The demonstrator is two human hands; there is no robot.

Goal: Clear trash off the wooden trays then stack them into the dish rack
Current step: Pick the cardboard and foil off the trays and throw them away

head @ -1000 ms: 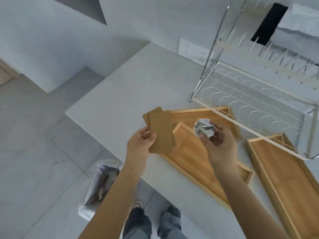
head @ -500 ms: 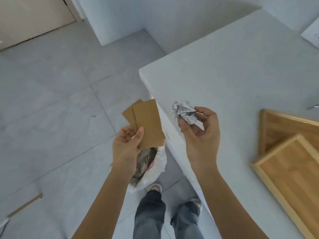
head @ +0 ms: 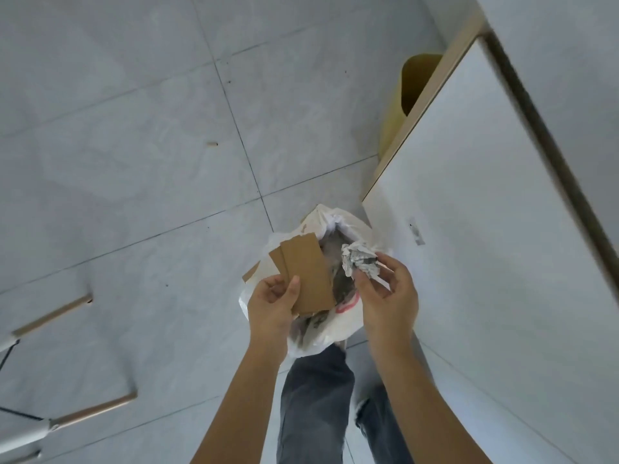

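My left hand (head: 273,304) grips two brown cardboard pieces (head: 306,272), fanned slightly apart. A crumpled ball of paper (head: 359,261) is pinched in the fingertips of my right hand (head: 388,301). Both hands hover directly over a white plastic trash bag (head: 330,321) standing on the floor, its mouth open and holding other waste. The wooden trays and the dish rack are out of view.
A white cabinet side (head: 485,246) rises right of the bag, touching it. Behind the cabinet edge stands a yellow-brown bin (head: 400,105). Wooden and metal stand legs (head: 67,410) lie at lower left. My legs in grey jeans (head: 315,406) are below the bag. Grey floor tiles fill the left.
My view has swung from the counter down to the floor. Both hands carried the cardboard and the paper ball off the counter edge and now hang over the trash bag.
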